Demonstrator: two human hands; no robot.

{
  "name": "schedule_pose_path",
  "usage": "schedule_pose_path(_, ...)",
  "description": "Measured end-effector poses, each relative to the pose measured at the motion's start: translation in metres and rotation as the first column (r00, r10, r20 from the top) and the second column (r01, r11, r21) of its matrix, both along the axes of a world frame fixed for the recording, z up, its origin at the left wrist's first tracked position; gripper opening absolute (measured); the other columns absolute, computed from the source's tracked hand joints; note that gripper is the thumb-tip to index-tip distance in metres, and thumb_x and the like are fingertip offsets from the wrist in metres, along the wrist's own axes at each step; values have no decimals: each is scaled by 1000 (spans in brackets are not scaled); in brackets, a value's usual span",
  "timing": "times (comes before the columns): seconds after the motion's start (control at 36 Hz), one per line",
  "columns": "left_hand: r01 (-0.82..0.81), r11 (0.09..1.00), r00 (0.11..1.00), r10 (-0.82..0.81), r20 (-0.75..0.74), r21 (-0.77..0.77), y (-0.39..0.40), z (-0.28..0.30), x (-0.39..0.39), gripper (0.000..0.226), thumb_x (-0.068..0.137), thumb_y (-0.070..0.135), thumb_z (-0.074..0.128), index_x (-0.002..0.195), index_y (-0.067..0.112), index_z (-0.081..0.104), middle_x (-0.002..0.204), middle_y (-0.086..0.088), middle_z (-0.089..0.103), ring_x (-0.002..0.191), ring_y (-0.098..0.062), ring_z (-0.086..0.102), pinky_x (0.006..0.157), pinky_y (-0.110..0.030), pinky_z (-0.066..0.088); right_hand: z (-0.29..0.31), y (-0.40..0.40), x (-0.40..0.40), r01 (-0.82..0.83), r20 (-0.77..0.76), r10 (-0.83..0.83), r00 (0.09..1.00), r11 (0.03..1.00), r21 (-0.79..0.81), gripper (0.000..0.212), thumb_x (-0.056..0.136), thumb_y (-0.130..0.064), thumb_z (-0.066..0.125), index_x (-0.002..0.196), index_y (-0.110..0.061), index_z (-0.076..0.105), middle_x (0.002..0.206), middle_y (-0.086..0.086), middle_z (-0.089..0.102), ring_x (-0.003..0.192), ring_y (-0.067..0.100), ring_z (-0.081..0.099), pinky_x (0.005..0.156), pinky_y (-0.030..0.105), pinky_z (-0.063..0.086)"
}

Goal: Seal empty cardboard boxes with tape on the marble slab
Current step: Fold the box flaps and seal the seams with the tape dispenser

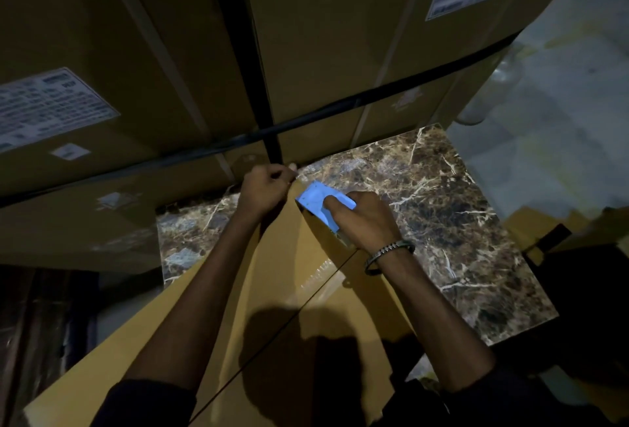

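The cardboard box (272, 307) lies on the marble slab (442, 205), its flaps meeting at a dark seam under shiny tape; the right hand (364, 219) grips a blue tape dispenser (320, 203) at the box's far end; the left hand (265, 188) pinches the far edge, fingers curled.

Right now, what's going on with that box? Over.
Right hand grips blue tape dispenser on cardboard box; left hand pinches its far edge. Stacked cartons crowd close behind.
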State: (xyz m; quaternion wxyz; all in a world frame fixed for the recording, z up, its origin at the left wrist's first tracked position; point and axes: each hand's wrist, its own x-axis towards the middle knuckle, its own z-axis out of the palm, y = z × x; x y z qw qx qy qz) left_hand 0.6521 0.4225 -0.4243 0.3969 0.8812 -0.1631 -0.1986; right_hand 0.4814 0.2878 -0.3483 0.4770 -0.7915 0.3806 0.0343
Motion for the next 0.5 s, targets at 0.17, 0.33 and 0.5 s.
schedule_pose_path(0.17, 50, 997, 998, -48, 38, -56, 8, -13, -18, 63, 100, 67, 55, 82, 9, 74, 73, -14, 71, 72, -28, 71, 63, -46, 52, -2, 1, -1, -43, 4, 43, 999, 997, -59, 47, 85, -58, 59, 68, -14, 60, 66, 1, 62, 64, 23, 61, 58, 33, 46)
schedule_pose_path(0.33, 42, 999, 982, -41, 183, -3, 5, -9, -22, 58, 103, 61, 52, 72, 14, 66, 60, -2, 64, 61, -17, 66, 53, -42, 46, -5, -5, 4, -128, -128, 104, 986, 972, -195, 65, 82, -81, 48, 90, -18, 63, 88, 6, 63, 81, 29, 64, 63, 30, 38)
schedule_pose_path(0.5, 14, 1000, 969, -19, 247, 21, 3, -9, -26, 47, 104, 53, 56, 73, 18, 63, 58, 1, 59, 64, -17, 64, 57, -31, 32, 5, -31, -19, -190, -209, 154, 966, 967, -168, 69, 75, -80, 48, 78, -15, 72, 75, 4, 71, 68, 25, 69, 63, 37, 59)
